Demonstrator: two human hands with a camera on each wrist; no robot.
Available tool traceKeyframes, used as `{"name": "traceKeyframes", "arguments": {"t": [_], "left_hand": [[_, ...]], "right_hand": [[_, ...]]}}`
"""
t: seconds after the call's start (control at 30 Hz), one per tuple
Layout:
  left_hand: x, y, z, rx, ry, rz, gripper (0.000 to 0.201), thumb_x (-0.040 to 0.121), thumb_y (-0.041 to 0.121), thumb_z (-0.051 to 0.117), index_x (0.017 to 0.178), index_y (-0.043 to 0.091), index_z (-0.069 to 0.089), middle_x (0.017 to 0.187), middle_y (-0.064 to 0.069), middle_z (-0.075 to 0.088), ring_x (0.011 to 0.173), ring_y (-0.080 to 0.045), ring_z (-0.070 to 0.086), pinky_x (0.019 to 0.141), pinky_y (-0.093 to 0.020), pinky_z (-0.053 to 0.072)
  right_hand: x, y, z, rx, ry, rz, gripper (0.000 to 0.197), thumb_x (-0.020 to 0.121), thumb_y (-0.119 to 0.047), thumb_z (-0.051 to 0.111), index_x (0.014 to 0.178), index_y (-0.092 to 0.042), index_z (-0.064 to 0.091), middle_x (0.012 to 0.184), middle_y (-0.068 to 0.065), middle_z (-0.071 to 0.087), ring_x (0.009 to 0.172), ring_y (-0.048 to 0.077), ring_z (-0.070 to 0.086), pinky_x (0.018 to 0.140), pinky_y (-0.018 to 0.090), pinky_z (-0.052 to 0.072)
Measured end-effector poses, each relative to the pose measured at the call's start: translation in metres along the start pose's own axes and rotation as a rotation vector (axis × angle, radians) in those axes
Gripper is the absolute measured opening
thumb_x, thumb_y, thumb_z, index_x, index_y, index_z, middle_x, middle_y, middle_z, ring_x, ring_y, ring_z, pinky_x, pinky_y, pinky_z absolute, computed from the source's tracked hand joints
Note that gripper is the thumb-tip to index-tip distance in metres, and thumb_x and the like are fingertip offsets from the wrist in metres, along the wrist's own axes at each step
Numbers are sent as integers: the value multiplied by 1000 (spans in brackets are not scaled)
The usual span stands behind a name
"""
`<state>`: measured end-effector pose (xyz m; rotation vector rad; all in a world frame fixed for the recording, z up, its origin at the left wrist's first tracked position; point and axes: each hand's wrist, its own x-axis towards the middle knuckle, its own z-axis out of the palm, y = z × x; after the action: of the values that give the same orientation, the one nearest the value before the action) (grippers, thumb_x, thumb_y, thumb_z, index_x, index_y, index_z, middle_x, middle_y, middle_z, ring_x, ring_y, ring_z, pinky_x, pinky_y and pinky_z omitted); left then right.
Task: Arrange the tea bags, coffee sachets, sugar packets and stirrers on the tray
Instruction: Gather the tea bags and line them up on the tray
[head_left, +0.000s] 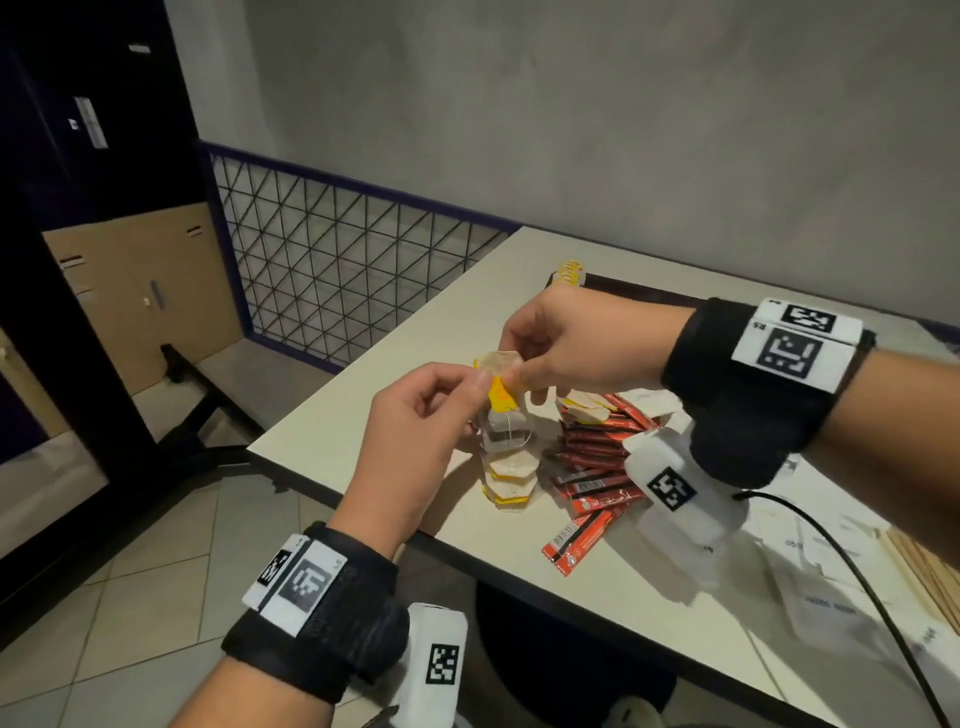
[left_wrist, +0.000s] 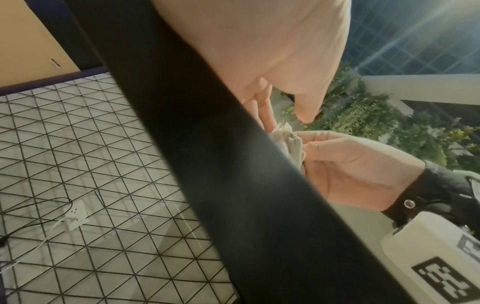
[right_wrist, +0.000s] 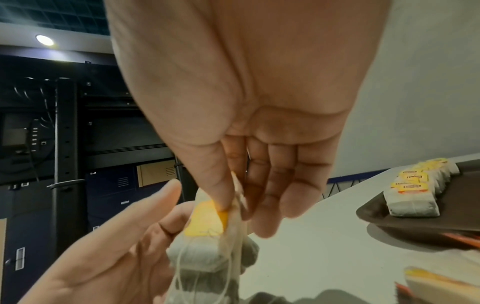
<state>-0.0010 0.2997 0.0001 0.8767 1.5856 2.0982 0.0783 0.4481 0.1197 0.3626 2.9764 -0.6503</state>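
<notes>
Both hands raised over the tabletop, sharing one clump of tea bags. Left hand pinching its upper edge between thumb and forefinger; right hand pinching the same top from the other side, thumb on the yellow tag. Strings tangled in the right wrist view (probably being teased apart, though hard to say for sure).

Task judged early on. One row of tea bags already lined up on the dark tray, at its near end. Left to sort: a loose heap of tea bags on the tabletop below the hands, red sachets spread just beside it, white packets near the right edge, and what look like wooden stirrers at the far right, barely in view.

In the way: the tangled strings, likely to drag extra bags along; the black cable lying across the packets; the tray mostly hidden behind the right wrist in the head view. Around: a wire-mesh panel past the tabletop's end, tiled floor below.
</notes>
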Motion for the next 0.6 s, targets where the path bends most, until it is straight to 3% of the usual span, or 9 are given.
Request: {"name": "traceKeyframes", "arguments": {"t": [0.1, 0.17, 0.27, 0.43, 0.53, 0.6], "left_hand": [[0, 0, -1, 22, -12, 18, 22, 89, 30, 80, 90, 9, 70, 81, -18, 70, 74, -22, 60, 73, -42, 53], [1, -2, -2, 8, -7, -1, 19, 94, 23, 71, 85, 9, 65, 79, -23, 63, 74, -23, 56, 69, -38, 50], [2, 0, -2, -79, -1, -64, 17, 103, 10, 56, 86, 12, 60, 81, -16, 66, 77, -26, 61, 64, -34, 57], [-5, 6, -1, -187, 37, -70, 10, 95, 28, 62, 89, 20, 61, 92, -24, 73, 82, -45, 70, 69, -49, 55], [-11, 11, 2, -222, 36, -101, 11, 103, 21, 60, 100, 13, 54, 74, -16, 70, 61, -33, 66, 52, -35, 53], [-19, 15, 9, -221, -10, -133, 12, 103, 21, 60, 105, 11, 52, 70, -12, 68, 49, -23, 61, 42, -29, 50]], "right_hand": [[-3, -4, 3, 100, 15, -23, 9, 95, -22, 71, 97, -13, 74, 81, 4, 77, 73, 17, 73, 67, 28, 61], [-6, -7, 7, 179, 41, -42, 10, 94, -18, 71, 100, -10, 72, 81, 6, 77, 69, 13, 71, 65, 26, 60], [-6, -12, 19, 262, 130, -63, 16, 92, -14, 74, 106, -9, 68, 85, 11, 76, 65, 12, 70, 62, 26, 59], [-10, -14, 31, 347, 268, 7, 36, 84, -27, 83, 111, -16, 62, 81, 8, 71, 69, 25, 72, 65, 43, 61], [-21, -13, 36, 460, 237, 37, 33, 83, -26, 84, 107, -12, 66, 82, 14, 72, 64, 22, 68, 66, 42, 60], [-34, -10, 39, 530, 233, 43, 26, 85, -20, 82, 102, -5, 69, 79, 14, 71, 60, 19, 66, 61, 32, 58]]}}
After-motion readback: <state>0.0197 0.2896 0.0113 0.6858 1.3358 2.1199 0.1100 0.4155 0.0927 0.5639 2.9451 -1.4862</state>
